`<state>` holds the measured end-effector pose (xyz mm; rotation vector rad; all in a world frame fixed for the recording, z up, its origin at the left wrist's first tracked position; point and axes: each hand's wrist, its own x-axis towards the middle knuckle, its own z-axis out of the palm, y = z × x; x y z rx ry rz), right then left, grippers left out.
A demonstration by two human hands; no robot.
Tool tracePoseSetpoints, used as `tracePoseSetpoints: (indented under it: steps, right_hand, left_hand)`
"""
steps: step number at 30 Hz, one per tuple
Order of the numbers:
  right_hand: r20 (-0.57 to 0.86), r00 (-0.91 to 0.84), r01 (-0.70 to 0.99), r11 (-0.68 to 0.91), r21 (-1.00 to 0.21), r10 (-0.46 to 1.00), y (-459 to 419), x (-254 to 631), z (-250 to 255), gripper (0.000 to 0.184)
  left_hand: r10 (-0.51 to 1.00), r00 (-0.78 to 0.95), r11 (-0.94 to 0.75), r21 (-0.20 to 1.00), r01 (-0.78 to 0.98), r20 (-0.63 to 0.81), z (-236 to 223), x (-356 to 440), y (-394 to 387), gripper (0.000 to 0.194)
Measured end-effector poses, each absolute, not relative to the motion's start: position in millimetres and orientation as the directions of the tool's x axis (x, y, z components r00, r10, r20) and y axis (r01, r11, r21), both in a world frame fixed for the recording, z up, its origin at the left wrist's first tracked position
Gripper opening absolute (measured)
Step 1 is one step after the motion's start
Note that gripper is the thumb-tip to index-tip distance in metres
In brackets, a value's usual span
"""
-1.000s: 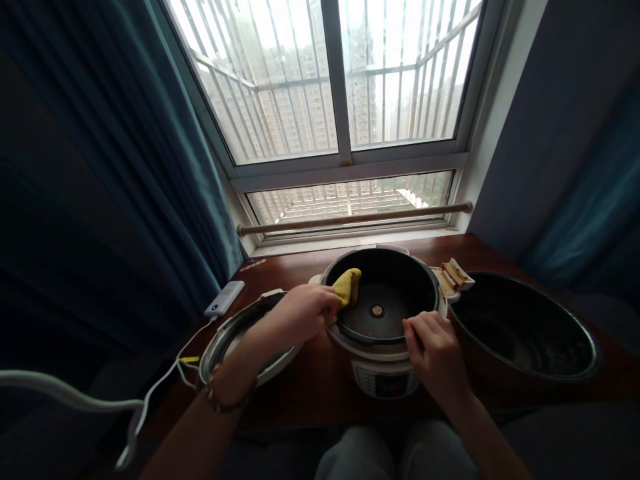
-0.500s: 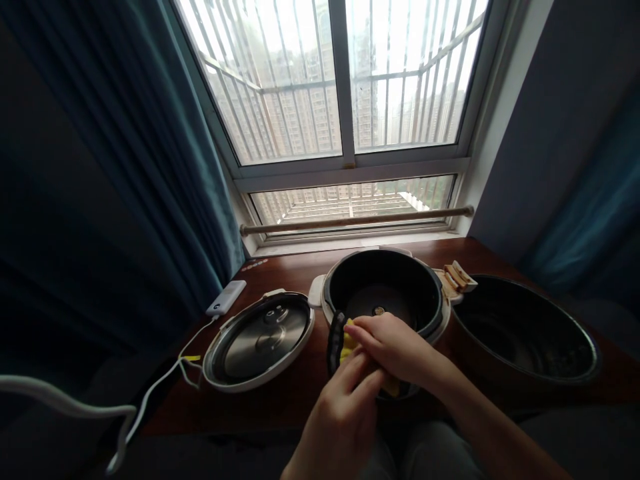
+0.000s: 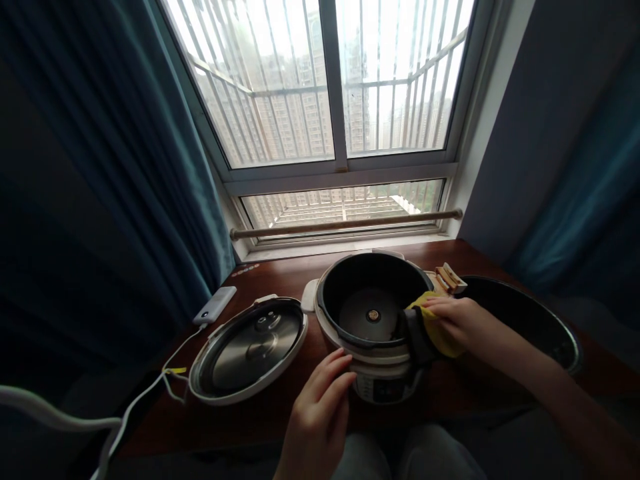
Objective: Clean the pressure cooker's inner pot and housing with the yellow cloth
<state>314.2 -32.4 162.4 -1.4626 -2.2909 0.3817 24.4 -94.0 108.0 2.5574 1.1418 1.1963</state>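
Observation:
A white electric cooker [image 3: 380,370] with a dark empty well stands in the middle of the wooden table. My right hand [image 3: 457,320] presses a yellow cloth [image 3: 434,328] against the cooker's right rim, fingers closed on it. My left hand [image 3: 320,407] rests flat against the cooker's front left side, fingers stretched out, holding nothing.
The cooker's lid [image 3: 250,350] lies upside to the left. A large dark inner pot [image 3: 520,320] sits to the right. A white power bank [image 3: 216,305] with a white cable [image 3: 145,400] lies at the table's left. A window and blue curtains stand behind.
The yellow cloth has passed from my left hand to my right hand and moved from the left rim, across the front, to the right rim. My left hand now steadies the cooker's front.

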Motion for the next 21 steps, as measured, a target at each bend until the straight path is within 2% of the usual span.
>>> tracePoseSetpoints:
  steps: [4, 8, 15, 21]
  right_hand:
    - [0.253, -0.227, 0.919, 0.292, -0.264, 0.941, -5, 315, 155, 0.029]
    - [0.221, -0.095, 0.974, 0.136, -0.179, 0.971, 44, 305, 156, 0.027]
    - [0.159, -0.123, 0.952, 0.162, -0.261, 0.980, 131, 255, 169, 0.025]
    - [0.173, -0.394, 0.812, 0.430, -0.396, 0.903, 130, 178, 170, 0.024]
  left_hand:
    - [0.659, 0.420, -0.716, 0.352, 0.602, 0.623, 100, 23, -94, 0.040]
    - [0.653, 0.440, -0.715, 0.310, 0.627, 0.616, 99, 18, -95, 0.040]
    - [0.682, 0.429, -0.669, 0.269, 0.693, 0.593, 91, 12, -99, 0.035]
    - [0.655, 0.463, -0.693, 0.229, 0.684, 0.598, 84, 8, -101, 0.036]
